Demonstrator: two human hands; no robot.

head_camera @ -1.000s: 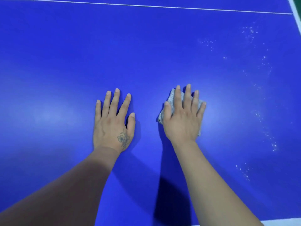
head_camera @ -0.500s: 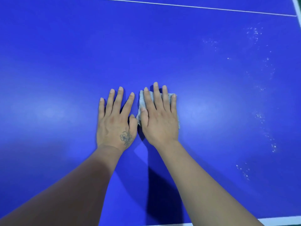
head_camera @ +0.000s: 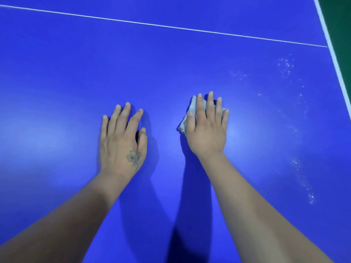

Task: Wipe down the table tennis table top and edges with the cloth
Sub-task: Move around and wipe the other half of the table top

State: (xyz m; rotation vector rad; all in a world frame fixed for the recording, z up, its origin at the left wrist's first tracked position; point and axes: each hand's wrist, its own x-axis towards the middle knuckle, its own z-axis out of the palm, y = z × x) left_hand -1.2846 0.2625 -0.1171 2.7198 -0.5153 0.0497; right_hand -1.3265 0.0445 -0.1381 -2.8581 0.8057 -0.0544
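Nearest to me, both forearms are reaching out over the blue table top (head_camera: 57, 73), casting dark shadows between them. I am resting the left hand (head_camera: 122, 141) flat on the bare surface, fingers straight and slightly spread, holding nothing; it is bracing me, as far as I can judge. Just beyond and to the right, I am pressing the right hand (head_camera: 208, 128) palm-down on the cloth (head_camera: 190, 114), a small grey folded pad. The fingers are lying straight across it, not curling round it, and only its left side and far corners are peeking out from under the hand. The two hands are lying apart, with bare blue between them.

I am reading this as the middle of wiping the top, with the edges not yet reached. Farther right, a scatter of white specks (head_camera: 284, 67) is trailing down the surface, well clear of the cloth, so that patch is looking unwiped. The next move, in my judgement, is calling for steady downward pressure while sliding the pad rightward through those specks, toward the white side line (head_camera: 334, 54). Farthest off, the thin white centre line (head_camera: 171, 26) is crossing the table.
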